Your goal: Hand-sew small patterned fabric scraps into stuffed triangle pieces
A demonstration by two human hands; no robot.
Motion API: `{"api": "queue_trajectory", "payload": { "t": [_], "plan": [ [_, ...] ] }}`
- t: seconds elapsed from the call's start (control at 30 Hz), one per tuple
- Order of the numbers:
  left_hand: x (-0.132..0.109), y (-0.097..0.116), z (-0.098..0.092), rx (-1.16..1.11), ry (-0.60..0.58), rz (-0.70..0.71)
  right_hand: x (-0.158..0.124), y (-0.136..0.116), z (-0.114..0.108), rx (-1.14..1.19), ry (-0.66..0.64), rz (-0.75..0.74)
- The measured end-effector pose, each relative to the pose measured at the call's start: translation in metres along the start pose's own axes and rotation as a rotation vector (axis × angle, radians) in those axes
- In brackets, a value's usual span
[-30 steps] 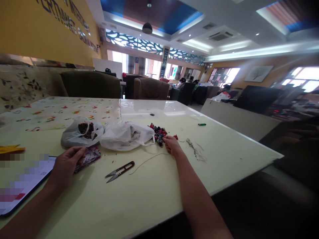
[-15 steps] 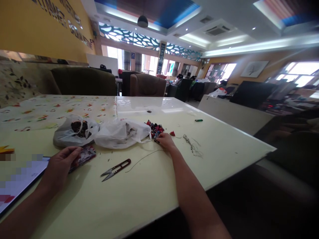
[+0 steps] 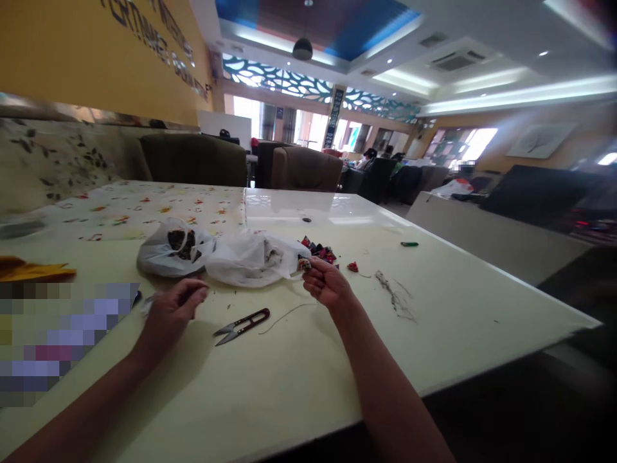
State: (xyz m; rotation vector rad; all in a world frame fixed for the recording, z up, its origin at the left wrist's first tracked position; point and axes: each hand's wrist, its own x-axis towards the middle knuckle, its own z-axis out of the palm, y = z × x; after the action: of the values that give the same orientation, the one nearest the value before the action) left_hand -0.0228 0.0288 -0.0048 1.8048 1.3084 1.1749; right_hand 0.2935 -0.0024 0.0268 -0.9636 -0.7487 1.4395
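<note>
Hands [image 3: 330, 286] closer together, open tabletop [image 3: 270, 386] toward near edge [image 3: 308, 438]

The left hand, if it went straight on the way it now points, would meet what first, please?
The left hand would probably meet first the white plastic bag on the right of the two, though depth is unclear.

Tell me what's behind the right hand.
Behind the right hand, part of a pile of red and dark pieces shows. The hand and the patterned piece it pinches cover some of the pile's near side; what lies there can't be seen.
</note>
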Motion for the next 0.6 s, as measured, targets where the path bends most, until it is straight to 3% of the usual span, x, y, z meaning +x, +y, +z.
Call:
{"api": "queue_trajectory", "payload": {
  "t": [0.1, 0.17, 0.23, 0.3, 0.37, 0.47, 0.6],
  "plan": [
    [-0.009, 0.005, 0.011, 0.007, -0.061, 0.116, -0.007, 0.018, 0.029, 0.063, -0.147, 0.075],
    [-0.014, 0.008, 0.015, 0.016, -0.119, 0.166, -0.009, 0.023, 0.035, 0.034, -0.175, 0.065],
    [-0.016, 0.01, 0.016, 0.036, -0.154, 0.196, -0.006, 0.019, 0.026, -0.18, 0.015, -0.056],
    [-0.017, 0.011, 0.014, 0.049, -0.151, 0.199, 0.002, 0.008, 0.004, -0.539, 0.406, -0.237],
    [-0.015, 0.009, 0.011, 0.058, -0.131, 0.186, 0.011, -0.003, -0.025, -0.645, 0.609, -0.3],
    [-0.012, 0.005, 0.008, 0.051, -0.11, 0.172, 0.021, -0.009, -0.062, -0.761, 0.776, -0.307],
    [-0.012, 0.004, 0.005, 0.05, -0.102, 0.154, 0.023, -0.005, -0.081, -0.84, 0.814, -0.24]
  ]
}}
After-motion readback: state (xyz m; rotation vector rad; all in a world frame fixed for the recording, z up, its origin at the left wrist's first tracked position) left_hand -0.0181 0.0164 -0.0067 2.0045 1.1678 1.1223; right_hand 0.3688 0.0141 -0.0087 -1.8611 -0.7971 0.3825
